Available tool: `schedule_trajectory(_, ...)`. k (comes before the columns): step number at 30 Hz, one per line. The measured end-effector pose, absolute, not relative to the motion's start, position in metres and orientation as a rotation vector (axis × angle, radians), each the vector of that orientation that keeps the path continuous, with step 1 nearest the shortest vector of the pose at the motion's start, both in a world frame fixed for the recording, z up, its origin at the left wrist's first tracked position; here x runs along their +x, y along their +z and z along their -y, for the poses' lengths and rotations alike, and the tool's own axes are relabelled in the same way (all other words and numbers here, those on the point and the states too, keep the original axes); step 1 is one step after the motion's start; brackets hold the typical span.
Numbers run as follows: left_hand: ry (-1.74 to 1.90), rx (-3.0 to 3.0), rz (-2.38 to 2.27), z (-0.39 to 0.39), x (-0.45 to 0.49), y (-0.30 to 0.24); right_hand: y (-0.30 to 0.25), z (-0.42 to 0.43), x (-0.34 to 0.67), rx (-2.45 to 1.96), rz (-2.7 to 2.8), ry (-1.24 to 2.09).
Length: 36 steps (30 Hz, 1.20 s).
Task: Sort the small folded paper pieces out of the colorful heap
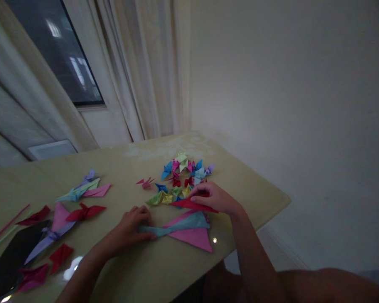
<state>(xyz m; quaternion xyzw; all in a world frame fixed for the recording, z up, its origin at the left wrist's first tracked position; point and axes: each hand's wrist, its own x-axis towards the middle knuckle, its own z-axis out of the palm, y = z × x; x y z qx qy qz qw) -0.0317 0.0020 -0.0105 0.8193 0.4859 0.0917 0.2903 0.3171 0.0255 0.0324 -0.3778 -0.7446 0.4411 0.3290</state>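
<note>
My right hand [215, 198] pinches a long, pointed piece of red folded paper [194, 205] between thumb and fingers, just above the table. My left hand [134, 227] has its fingers curled on the narrow left end of a light-blue folded paper [185, 223]. That blue piece lies over a pink paper triangle [194, 237] on the table. Behind the red paper is a cluster of small origami cranes in many colours, among them a pale green crane [181, 160] and a blue crane [166, 169]. A lone pink crane [145, 183] sits left of the cluster.
At left lie red folded papers [85, 211], a lilac folded paper [52, 237] and a dark flat device [14, 252] partly under them. Thin sticks [8, 225] rest beside it. The table [240, 176] ends near the wall, with curtains [148, 71] behind.
</note>
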Motion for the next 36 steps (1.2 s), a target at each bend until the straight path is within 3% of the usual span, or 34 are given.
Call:
schedule_trajectory(5, 0.401, 1.910, -1.159, -0.003, -0.041, 0.000, 0.037, 0.000, 0.316, -1.000, 1.955, 1.315)
schedule_trajectory(13, 0.906, 1.536, -1.210, 0.008, -0.014, 0.009, 0.038, 0.032, 0.300, -1.266, 2.021, 1.094)
schedule_trajectory(26, 1.023, 1.563, -1.242, 0.019, 0.016, -0.001, 0.023, 0.049, 0.286, -1.317, 1.957, 1.064)
schedule_trajectory(36, 1.036, 1.393, -1.133, 0.026, 0.028, -0.007, 0.021, 0.052, 0.282, -1.542, 2.036, 0.655)
